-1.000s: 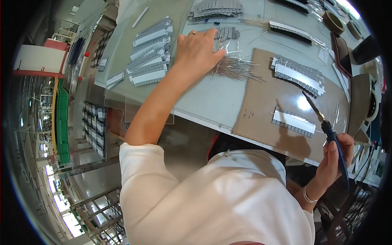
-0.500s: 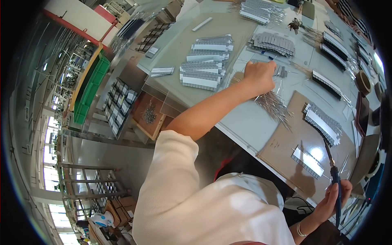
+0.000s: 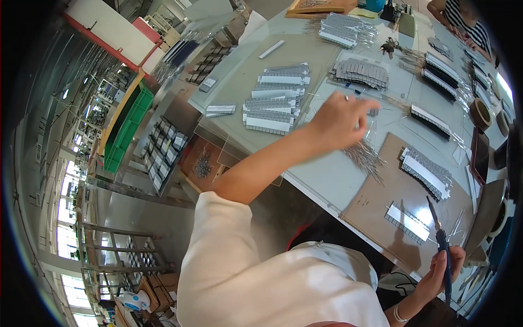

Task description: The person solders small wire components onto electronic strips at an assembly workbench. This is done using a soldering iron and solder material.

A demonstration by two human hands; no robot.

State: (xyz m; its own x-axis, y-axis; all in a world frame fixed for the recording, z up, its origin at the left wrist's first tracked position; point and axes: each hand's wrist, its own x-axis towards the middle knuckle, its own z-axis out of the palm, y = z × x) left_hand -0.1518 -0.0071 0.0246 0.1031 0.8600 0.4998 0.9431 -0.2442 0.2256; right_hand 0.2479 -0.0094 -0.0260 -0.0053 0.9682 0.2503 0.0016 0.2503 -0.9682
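My left hand [image 3: 339, 121] is raised over the table, its index finger and thumb apart with nothing visible between them. Under and beside it lies a bundle of thin wire leads [image 3: 366, 159], partly covered by the hand. Just beyond are stacked grey segmented strips [image 3: 359, 73]. My right hand [image 3: 435, 276] grips a soldering iron [image 3: 442, 240] by its dark blue handle, tip pointing up and away. Left of the iron, a single white segmented strip [image 3: 407, 222] rests on a brown board [image 3: 376, 191]. Farther up that board sits a pile of similar strips [image 3: 426, 173].
More strip stacks [image 3: 275, 98] cover the left of the table. Dark-edged strips with wires [image 3: 430, 121] line the right side, near tape rolls [image 3: 480, 113] and a phone-like dark slab [image 3: 479, 151]. A co-worker in a striped top [image 3: 467, 24] sits at the far right.
My left hand has drawn back a little toward me, and its closed fingers have come apart. My right hand still holds the soldering iron. The whole view has shifted slightly.
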